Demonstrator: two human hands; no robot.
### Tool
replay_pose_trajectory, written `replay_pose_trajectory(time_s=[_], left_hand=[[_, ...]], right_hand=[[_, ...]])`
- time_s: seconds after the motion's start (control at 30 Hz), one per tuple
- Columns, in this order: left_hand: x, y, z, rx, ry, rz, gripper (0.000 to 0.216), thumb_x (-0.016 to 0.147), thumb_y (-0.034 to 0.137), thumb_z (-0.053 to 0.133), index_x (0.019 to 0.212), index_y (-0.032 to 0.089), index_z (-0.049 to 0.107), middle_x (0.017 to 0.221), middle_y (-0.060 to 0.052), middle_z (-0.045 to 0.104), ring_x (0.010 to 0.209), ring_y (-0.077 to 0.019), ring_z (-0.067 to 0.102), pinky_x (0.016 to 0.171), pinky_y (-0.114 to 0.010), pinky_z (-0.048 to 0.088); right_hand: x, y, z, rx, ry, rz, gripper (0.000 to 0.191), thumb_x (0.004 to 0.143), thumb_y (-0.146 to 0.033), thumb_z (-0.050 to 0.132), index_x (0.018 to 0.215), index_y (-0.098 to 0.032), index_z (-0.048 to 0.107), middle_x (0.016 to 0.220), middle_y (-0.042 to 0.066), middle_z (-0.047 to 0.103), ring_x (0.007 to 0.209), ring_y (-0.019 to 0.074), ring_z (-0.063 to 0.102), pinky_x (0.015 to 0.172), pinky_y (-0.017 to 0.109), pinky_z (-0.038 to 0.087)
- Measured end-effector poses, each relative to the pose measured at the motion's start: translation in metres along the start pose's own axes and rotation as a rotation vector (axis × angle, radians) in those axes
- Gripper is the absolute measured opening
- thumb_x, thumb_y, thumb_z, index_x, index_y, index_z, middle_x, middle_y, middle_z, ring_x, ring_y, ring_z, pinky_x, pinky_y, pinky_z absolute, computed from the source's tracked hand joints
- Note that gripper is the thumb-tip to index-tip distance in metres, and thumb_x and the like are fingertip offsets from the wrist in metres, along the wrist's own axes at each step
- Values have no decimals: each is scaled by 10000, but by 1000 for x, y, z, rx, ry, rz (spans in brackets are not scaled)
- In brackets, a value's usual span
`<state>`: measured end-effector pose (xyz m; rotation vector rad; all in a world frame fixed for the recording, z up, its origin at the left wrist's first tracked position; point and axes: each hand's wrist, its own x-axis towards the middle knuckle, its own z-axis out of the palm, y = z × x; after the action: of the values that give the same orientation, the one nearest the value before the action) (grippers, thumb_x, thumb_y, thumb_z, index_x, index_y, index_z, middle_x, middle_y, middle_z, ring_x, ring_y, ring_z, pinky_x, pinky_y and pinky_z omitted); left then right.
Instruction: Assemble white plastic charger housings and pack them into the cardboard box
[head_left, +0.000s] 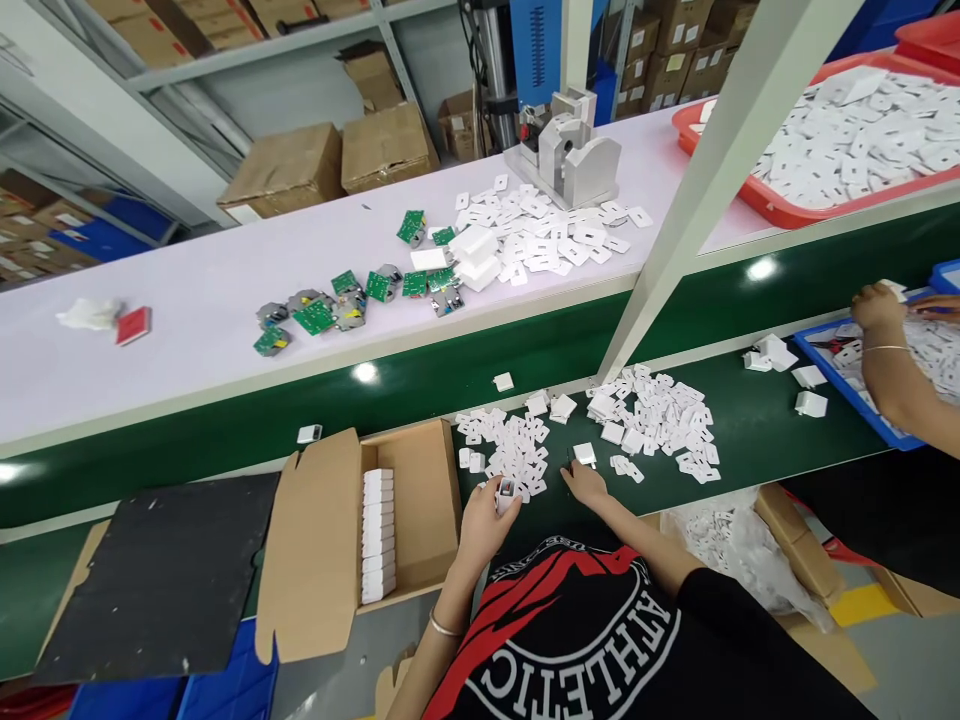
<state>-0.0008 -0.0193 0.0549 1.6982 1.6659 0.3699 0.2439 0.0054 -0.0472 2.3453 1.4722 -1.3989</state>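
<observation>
Left hand [486, 512] fingers closed on white housing [505, 491], open end up for access; right hand [586, 486] fingers loose, empty, white cover [584, 454] at its 12 o'clock.

I see a small white plastic housing [506, 492] clasped in the fingers of the left hand [486, 518], held roughly upright just above the dark green table [750, 440]. Its open end, greyish inside, is turned up toward the camera. A little to its right, a single white plastic cover [584, 454] lies flat on the table just beyond the fingertips of the right hand [587, 487]. I cannot tell whether they touch it. The cover sits between two heaps of similar white pieces.
</observation>
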Motion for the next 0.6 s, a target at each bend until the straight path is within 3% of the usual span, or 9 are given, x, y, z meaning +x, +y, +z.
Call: replay_pose_trajectory(time_s=[0.1, 0.23, 0.43, 0.6], left_hand=[[20, -12, 8, 17, 57, 34, 332, 931, 342, 608, 1222, 185, 637, 1062, -109, 735, 1009, -272, 704, 872, -371, 545], [74, -20, 20, 51, 77, 2, 321, 893, 194, 594, 1213, 194, 572, 1008, -47, 714, 867, -193, 708, 776, -294, 534], [214, 1, 36, 254, 78, 69, 292, 906, 193, 639, 1186, 183, 558, 1200, -140, 665, 1167, -309, 642, 969, -423, 505], [313, 30, 66, 410, -31, 201, 335, 876, 212, 726, 1172, 179, 573, 1303, -174, 643, 1280, -365, 582, 1064, -475, 446]], right_hand=[[15, -3, 2, -28, 22, -27, 295, 1101, -402, 413, 1165, -172, 587, 1016, 140, 738, 991, 292, 710, 786, 323, 445], [17, 17, 4, -11, 14, -53, 212, 1077, -343, 466, 1084, -185, 608, 945, 94, 727, 918, 251, 696, 728, 288, 397], [-6, 76, 8, 108, 42, -8, 120, 955, -185, 538, 847, -204, 588, 786, 15, 679, 797, 184, 664, 694, 251, 384], [-26, 121, 12, 241, 175, 127, 143, 890, -200, 523, 755, -246, 513, 681, 0, 621, 720, 226, 664, 662, 306, 427]])
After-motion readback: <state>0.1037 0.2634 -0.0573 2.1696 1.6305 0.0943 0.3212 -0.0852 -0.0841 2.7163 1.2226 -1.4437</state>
